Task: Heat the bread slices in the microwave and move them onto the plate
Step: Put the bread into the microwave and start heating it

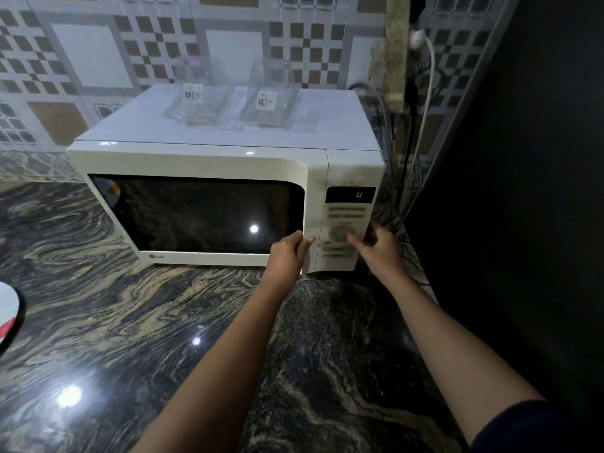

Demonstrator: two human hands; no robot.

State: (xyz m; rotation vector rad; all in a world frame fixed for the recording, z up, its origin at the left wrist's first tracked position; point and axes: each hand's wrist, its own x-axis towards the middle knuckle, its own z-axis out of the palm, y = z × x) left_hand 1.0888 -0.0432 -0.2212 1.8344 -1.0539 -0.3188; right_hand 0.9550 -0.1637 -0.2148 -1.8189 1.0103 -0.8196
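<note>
A white microwave (209,161) stands on the dark marbled counter with its door closed and its window dark; no bread slices show through it. Its green display (359,194) is lit. My left hand (289,253) grips the right edge of the door, fingers curled round it. My right hand (376,245) is at the control panel (343,237), forefinger on the round dial and the other fingers curled by the panel's right side. A white plate (7,305) with a red mark peeks in at the left edge.
Two clear glass containers (199,96) (271,99) with barcode labels sit on top of the microwave. Cables and a white plug (420,39) hang at the back right. A dark wall (523,191) bounds the right side. Tiled wall behind.
</note>
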